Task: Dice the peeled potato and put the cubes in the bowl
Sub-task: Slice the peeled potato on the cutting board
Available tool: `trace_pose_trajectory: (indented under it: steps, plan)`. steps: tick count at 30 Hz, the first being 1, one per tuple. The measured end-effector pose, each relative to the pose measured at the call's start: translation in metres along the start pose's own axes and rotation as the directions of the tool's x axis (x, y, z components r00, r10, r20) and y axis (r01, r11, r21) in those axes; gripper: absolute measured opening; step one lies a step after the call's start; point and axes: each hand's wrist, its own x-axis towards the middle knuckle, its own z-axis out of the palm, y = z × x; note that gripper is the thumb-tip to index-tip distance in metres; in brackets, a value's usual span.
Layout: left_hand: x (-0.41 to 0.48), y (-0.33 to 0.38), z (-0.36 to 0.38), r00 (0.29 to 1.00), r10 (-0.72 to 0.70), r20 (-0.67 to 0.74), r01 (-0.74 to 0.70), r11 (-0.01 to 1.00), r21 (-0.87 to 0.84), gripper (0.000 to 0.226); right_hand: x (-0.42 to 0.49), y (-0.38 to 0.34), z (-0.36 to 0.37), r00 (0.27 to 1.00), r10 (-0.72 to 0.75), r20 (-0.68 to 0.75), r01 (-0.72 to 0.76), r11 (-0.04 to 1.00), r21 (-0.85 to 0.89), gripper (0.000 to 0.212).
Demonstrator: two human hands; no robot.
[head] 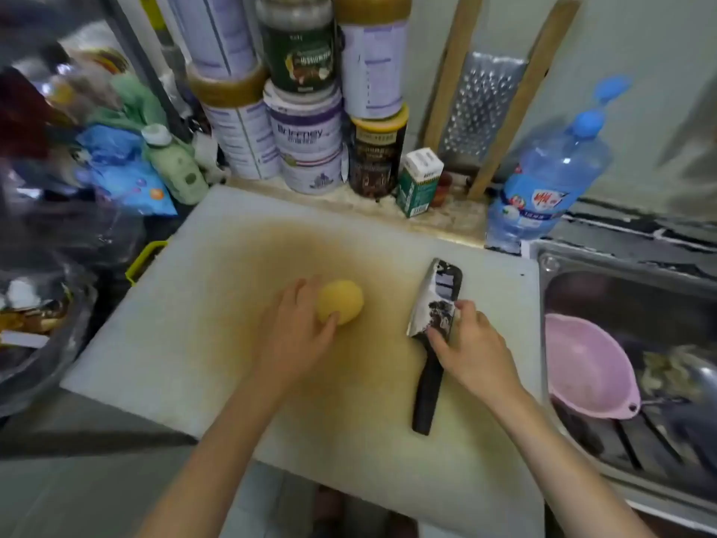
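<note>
A whole peeled yellow potato (343,300) lies in the middle of the white cutting board (201,324). My left hand (298,335) grips it from the left, thumb on its near side and fingers round its far side. A cleaver (436,304) with a black handle lies flat on the board to the right of the potato. My right hand (471,343) holds it where the blade meets the handle, thumb on the left side and fingers on the right. A pink bowl (582,366) sits tilted in the sink on the right.
The metal sink (628,289) borders the board's right edge and holds dishes. Stacked cans (306,137), a small green carton (417,184), a grater (481,110) and a large water bottle (543,180) stand behind the board. Bags and a metal bowl (35,343) crowd the left.
</note>
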Motion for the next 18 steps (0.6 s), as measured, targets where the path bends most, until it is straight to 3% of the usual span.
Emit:
trace_pose_trajectory:
  steps: [4, 10, 18]
  plan:
    - [0.018, -0.018, 0.016, 0.998, 0.049, 0.044, -0.049, 0.999, 0.008, 0.076, 0.002, -0.003, 0.022, 0.99, 0.14, 0.007, -0.139, 0.988, -0.068, 0.052]
    - [0.031, -0.028, 0.032, 0.991, 0.133, -0.002, -0.133, 0.987, -0.087, 0.074, 0.005, -0.004, 0.038, 0.955, 0.293, 0.032, -0.293, 0.956, -0.024, 0.047]
    - [0.037, -0.025, 0.039, 0.978, 0.201, 0.049, -0.195, 0.976, -0.101, 0.07, 0.0, -0.006, 0.048, 0.941, 0.338, -0.029, -0.338, 0.941, -0.014, 0.048]
